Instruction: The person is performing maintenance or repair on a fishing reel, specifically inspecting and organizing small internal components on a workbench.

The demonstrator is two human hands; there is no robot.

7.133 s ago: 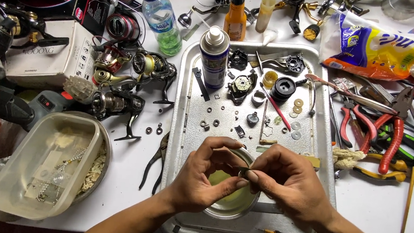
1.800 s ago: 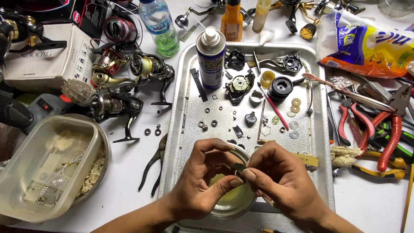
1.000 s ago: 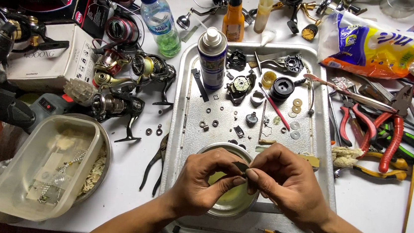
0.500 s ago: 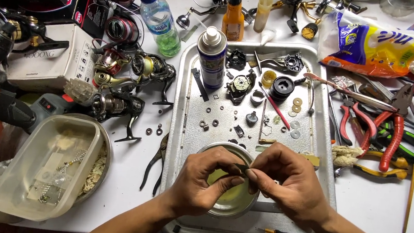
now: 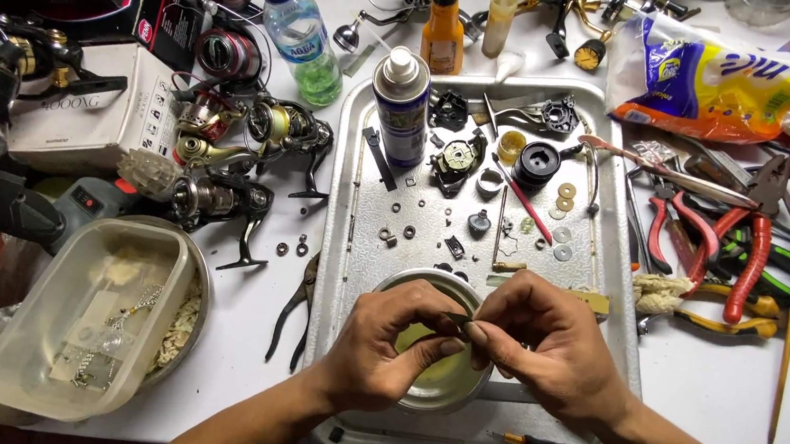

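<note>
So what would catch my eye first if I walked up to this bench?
Probably the two hands, left hand and right hand, pinching a tiny part between their fingertips over a small round bowl at the near end of a metal tray. Next, the tall spray can standing at the tray's far end, and the red-handled pliers piled to the right.

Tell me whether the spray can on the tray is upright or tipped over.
Upright: the spray can stands on its base on the metal tray, white nozzle on top.
</note>
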